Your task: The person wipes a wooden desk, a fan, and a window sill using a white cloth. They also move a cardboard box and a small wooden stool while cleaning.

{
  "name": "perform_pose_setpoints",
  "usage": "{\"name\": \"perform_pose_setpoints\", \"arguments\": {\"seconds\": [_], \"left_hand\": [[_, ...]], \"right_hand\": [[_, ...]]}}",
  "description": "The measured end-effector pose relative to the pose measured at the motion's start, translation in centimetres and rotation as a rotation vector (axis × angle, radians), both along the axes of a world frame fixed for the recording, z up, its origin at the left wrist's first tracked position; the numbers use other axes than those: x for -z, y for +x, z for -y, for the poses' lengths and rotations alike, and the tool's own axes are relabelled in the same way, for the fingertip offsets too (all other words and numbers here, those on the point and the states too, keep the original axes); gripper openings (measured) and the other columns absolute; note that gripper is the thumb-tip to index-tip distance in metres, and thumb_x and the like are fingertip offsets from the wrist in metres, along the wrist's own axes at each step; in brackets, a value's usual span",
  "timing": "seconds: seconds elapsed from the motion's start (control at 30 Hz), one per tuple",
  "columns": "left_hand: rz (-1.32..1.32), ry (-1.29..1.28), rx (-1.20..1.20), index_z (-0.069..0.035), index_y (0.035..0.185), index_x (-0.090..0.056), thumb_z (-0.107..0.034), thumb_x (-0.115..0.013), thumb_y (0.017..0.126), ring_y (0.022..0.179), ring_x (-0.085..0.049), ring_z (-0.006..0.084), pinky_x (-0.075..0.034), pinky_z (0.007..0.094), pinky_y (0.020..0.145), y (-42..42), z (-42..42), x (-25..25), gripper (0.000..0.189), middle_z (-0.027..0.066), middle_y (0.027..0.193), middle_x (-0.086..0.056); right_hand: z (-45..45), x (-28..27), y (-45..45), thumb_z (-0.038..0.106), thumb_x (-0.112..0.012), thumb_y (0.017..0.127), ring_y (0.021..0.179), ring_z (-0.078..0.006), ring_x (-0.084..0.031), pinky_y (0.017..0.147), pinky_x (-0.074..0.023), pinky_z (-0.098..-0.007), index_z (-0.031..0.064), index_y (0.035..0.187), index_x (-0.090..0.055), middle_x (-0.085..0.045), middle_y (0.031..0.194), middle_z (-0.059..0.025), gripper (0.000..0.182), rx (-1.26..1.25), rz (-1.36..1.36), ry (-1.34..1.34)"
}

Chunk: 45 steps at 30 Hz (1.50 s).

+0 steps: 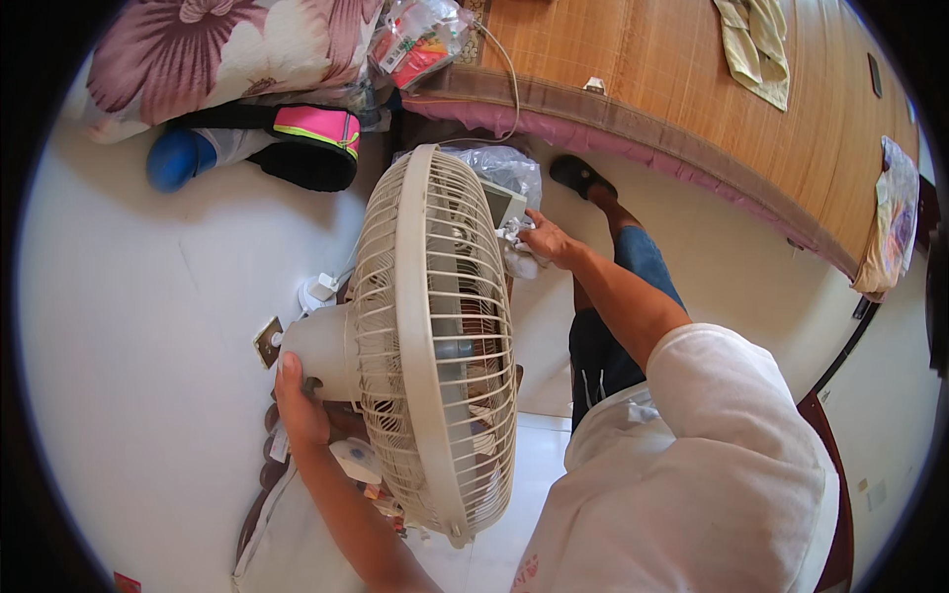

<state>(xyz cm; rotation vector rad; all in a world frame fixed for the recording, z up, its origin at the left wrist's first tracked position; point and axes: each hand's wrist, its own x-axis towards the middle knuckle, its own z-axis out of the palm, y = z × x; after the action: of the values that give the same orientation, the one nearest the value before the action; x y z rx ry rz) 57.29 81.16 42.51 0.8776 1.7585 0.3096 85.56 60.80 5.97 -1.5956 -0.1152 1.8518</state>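
A cream-coloured electric fan with a wire guard stands in the middle of the view, its head turned sideways. My left hand grips the back of its motor housing; some of the fingers are hidden behind it. On the far side of the guard, my right hand holds a crumpled white cloth. The cloth is against or close to a pale boxy part, partly covered by the guard. I cannot tell whether that part belongs to the fan.
A bed with a bamboo mat stretches across the top right. Clear plastic bags lie below its edge. A floral pillow and a black pouch with a pink panel are at upper left. A wall socket and white plug adapter sit behind the fan.
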Motion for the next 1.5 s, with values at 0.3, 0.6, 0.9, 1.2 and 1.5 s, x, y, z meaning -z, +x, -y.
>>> {"name": "perform_pose_setpoints", "arguments": {"seconds": [0.3, 0.6, 0.9, 1.2, 1.5], "left_hand": [[0.016, 0.038, 0.003, 0.007, 0.137, -0.055, -0.043, -0.057, 0.101, 0.121, -0.06, 0.0257, -0.046, 0.0387, 0.105, 0.6, 0.4, -0.5, 0.061, 0.0167, 0.132, -0.062], [-0.071, 0.052, -0.075, 0.004, 0.135, -0.058, -0.042, -0.057, 0.101, 0.113, -0.065, 0.0256, -0.051, 0.0382, 0.099, 0.4, 1.8, -1.2, 0.057, 0.0144, 0.128, -0.065], [0.006, -0.031, -0.197, 0.001, 0.136, -0.059, -0.044, -0.059, 0.1, 0.111, -0.066, 0.0236, -0.053, 0.039, 0.095, 2.9, 3.1, -2.8, 0.058, 0.012, 0.127, -0.066], [-0.011, -0.024, -0.269, 0.0, 0.136, -0.059, -0.046, -0.059, 0.1, 0.111, -0.066, 0.023, -0.054, 0.0389, 0.094, 0.6, 4.1, -2.5, 0.059, 0.0115, 0.126, -0.066], [-0.007, -0.045, -0.351, 0.0, 0.136, -0.059, -0.048, -0.06, 0.1, 0.111, -0.066, 0.0224, -0.054, 0.0388, 0.094, 1.7, 4.7, -3.4, 0.06, 0.011, 0.126, -0.067]], "right_hand": [[-0.4, 1.8, -1.2, 0.02, -0.064, 0.09, 0.108, -0.0194, -0.059, 0.095, -0.0469, -0.0326, 0.0086, 0.139, -0.055, -0.065, 0.119, -0.008, 0.051, 0.089, -0.022, -0.043], [-2.3, -0.6, 0.1, 0.025, -0.065, 0.087, 0.118, -0.0269, -0.061, 0.101, -0.0462, -0.0367, 0.0064, 0.141, -0.053, -0.065, 0.126, -0.0156, 0.058, -0.001, 0.107, -0.058], [-4.6, 1.9, -0.5, 0.031, -0.07, 0.083, 0.125, -0.0365, -0.061, 0.105, -0.0469, -0.0385, 0.0005, 0.142, -0.05, -0.066, 0.127, -0.0246, 0.069, -0.555, 0.504, 0.231], [-6.9, 6.9, -2.4, 0.044, -0.069, 0.083, 0.119, -0.0422, -0.064, 0.1, -0.0499, -0.0426, -0.0043, 0.134, -0.05, -0.066, 0.124, -0.0294, 0.073, -0.547, 0.521, 0.264], [-9.8, 0.0, -0.8, 0.042, -0.065, 0.087, 0.117, -0.0424, -0.064, 0.099, -0.0506, -0.0432, 0.0014, 0.133, -0.055, -0.066, 0.124, -0.0279, 0.062, -0.391, 0.368, 0.029]]}}
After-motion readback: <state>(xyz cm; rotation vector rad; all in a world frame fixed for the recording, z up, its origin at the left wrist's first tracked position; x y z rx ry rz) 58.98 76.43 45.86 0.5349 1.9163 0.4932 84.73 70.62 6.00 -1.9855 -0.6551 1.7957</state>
